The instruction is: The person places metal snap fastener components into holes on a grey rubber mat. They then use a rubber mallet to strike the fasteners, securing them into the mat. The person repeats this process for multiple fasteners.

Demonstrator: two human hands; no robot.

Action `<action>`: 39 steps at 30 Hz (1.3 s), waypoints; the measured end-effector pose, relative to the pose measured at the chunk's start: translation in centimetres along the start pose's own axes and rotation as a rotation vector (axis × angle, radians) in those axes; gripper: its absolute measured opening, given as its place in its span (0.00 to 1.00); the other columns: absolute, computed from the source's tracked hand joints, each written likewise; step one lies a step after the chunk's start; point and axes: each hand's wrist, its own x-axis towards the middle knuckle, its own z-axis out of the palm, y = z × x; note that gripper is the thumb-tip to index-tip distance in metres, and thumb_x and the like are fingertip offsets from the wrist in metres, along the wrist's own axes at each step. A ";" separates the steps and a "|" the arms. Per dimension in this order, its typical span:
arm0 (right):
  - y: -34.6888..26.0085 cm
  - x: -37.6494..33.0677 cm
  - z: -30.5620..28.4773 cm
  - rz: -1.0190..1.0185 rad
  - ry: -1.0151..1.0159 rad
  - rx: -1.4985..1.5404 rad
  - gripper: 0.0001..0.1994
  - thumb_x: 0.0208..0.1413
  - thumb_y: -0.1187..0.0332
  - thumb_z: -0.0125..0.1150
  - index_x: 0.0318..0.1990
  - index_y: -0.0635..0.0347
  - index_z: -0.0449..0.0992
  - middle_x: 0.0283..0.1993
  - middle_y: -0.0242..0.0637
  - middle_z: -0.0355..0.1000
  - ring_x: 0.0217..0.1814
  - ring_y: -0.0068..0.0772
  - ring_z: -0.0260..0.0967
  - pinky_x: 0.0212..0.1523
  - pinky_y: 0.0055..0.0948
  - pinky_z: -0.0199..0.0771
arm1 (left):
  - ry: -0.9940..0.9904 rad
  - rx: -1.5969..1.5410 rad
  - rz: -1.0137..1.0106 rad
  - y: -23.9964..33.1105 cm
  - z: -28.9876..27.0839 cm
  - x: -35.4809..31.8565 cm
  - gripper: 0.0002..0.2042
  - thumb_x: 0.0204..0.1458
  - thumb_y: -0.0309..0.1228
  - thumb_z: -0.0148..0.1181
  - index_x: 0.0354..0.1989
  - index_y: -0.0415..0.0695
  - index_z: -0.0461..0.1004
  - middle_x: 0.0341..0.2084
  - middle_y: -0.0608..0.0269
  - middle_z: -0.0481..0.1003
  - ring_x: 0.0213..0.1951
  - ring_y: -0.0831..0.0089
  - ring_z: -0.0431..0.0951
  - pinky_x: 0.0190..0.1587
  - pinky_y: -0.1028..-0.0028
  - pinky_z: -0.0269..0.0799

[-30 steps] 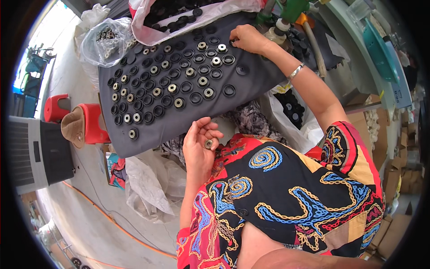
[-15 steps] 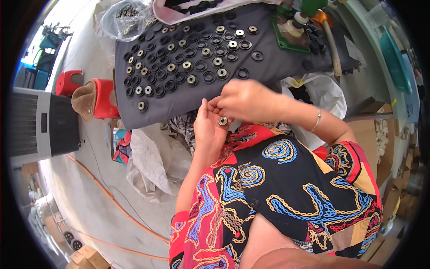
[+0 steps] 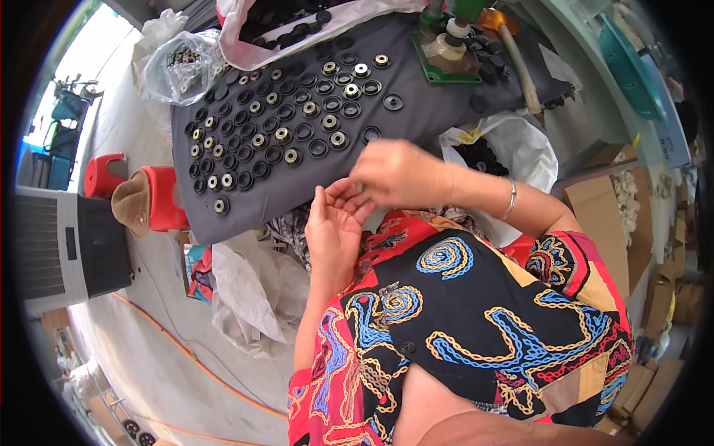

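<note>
The person is sitting at a dark grey cloth-covered work board point(image 3: 416, 119) and is bringing both hands together just below its near edge. The left hand point(image 3: 335, 227) is lying palm up and open, and the right hand point(image 3: 398, 172) is reaching over it from two o'clock, its fingertips point(image 3: 362, 184) pinching at the left palm; whether a small part is clamped between them I cannot tell, because the hand is blurred. On the board, many small black round rings with silver metal centres point(image 3: 279, 134) are lying in rows, filling its left and middle part, so I judge that a good part of the laying-out is done. Some plain black rings without a centre point(image 3: 393, 102) are waiting at the right end of the rows, and the board at three o'clock from them is still bare. More parts are remaining: a clear plastic bag of metal pieces point(image 3: 178, 67) at eleven o'clock, and a white plastic bag with black rings point(image 3: 483, 152) just beside the right wrist. A green hand press tool point(image 3: 446, 56) is standing at one o'clock.
</note>
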 end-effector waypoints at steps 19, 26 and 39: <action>10.0 -0.6 -3.7 0.404 -0.083 -0.510 0.07 0.41 0.73 0.59 0.30 0.61 0.77 0.31 0.43 0.70 0.38 0.47 0.70 0.40 0.40 0.73 | -0.072 0.740 0.279 0.2 3.6 -1.0 0.13 0.60 0.28 0.48 0.47 0.33 0.73 0.39 0.54 0.77 0.40 0.68 0.78 0.38 0.74 0.73; 8.3 -4.1 -6.8 0.476 0.179 -0.542 0.12 0.45 0.65 0.65 0.37 0.60 0.77 0.36 0.42 0.70 0.44 0.45 0.69 0.46 0.38 0.71 | -0.084 0.824 0.303 0.4 3.4 -1.3 0.11 0.59 0.26 0.49 0.45 0.35 0.74 0.39 0.56 0.77 0.40 0.71 0.78 0.37 0.76 0.73; 10.8 -11.5 -9.3 0.788 0.005 -0.431 0.21 0.47 0.68 0.63 0.50 0.63 0.73 0.42 0.46 0.70 0.46 0.46 0.69 0.49 0.38 0.69 | -0.114 0.796 0.214 -0.1 3.1 -0.9 0.10 0.59 0.25 0.50 0.45 0.34 0.74 0.36 0.55 0.77 0.38 0.69 0.78 0.37 0.75 0.73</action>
